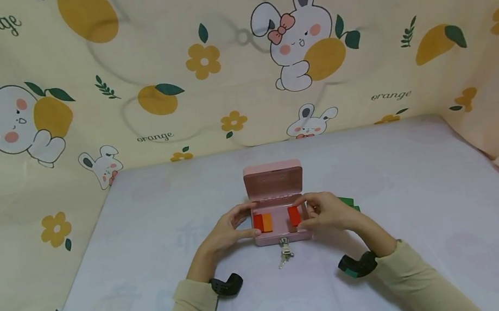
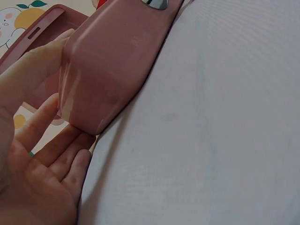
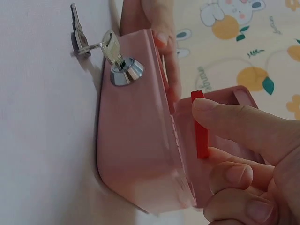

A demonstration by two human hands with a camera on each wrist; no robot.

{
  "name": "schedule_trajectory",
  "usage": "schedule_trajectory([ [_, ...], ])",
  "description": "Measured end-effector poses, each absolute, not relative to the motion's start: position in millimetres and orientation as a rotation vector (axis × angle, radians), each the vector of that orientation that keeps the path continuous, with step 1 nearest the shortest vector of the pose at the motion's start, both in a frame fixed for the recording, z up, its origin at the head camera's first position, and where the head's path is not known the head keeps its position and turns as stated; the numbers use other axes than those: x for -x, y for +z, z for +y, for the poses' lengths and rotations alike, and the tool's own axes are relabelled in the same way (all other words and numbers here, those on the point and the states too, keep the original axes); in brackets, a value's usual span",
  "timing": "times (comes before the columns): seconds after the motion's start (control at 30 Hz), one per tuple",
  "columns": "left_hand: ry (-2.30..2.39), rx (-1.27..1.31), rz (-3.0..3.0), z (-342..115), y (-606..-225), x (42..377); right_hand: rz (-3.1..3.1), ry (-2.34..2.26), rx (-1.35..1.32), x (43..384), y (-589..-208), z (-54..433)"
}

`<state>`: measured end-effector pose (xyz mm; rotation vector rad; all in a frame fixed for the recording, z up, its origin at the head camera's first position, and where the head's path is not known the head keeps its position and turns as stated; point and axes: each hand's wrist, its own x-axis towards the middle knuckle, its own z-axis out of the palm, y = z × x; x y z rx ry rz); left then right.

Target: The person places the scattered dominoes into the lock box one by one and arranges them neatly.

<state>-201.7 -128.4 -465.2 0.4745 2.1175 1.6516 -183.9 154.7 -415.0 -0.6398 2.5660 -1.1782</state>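
A pink metal cash box (image 1: 283,238) stands with its lid (image 1: 274,180) raised. Inside, at the left end, are a red block (image 1: 258,223) and an orange block (image 1: 267,222). My left hand (image 1: 229,228) grips the box's left end, thumb at the front rim and fingers along the side, as the left wrist view shows. With thumb and finger, my right hand (image 1: 330,212) pinches another red block (image 3: 200,126) over the right part of the box. Keys (image 3: 111,48) hang from the round front lock (image 3: 127,71), one of them inserted.
Green pieces (image 1: 348,201) lie behind the right hand, partly hidden by it. A white cloth (image 1: 148,260) covers the table. Behind and at both sides hangs a printed curtain (image 1: 237,80) with rabbits and oranges. Each wrist wears a black camera band (image 1: 228,285).
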Motion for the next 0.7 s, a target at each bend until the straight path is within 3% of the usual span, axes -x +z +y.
schedule_trajectory([
  [0.7, 1.68, -0.461, 2.091, -128, -466, 202, 2.555, -1.203, 0.651, 188, -419, 135],
])
